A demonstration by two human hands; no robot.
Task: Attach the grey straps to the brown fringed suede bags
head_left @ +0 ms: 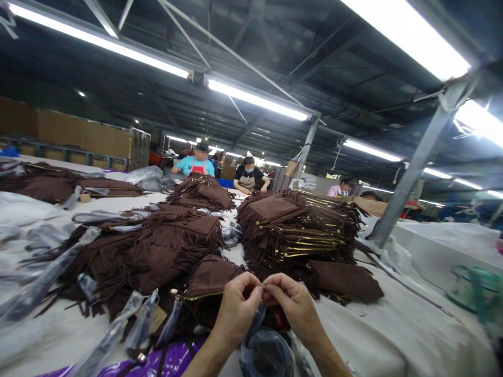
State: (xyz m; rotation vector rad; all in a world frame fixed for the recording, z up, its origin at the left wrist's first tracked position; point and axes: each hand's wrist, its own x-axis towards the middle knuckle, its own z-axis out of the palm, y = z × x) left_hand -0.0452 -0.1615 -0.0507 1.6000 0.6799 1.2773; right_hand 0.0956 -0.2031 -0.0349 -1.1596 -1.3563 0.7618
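Observation:
My left hand [241,303] and my right hand [288,299] meet in the lower middle, thumbs and fingertips pinched close together. Whatever is between the fingertips is too small to make out. Below the wrists lies a coiled strap in clear plastic wrap [267,352]. Just beyond my left hand rests a brown fringed bag [212,275] with a gold zipper along its near edge. Another brown bag [346,280] lies flat past my right hand.
A tall stack of brown fringed bags [291,230] stands ahead, with more heaped bags [145,246] at left. Plastic-wrapped straps [51,277] and shiny purple plastic [173,358] lie nearer. Beyond the table are co-workers [196,163]; a metal post [420,162] rises at right.

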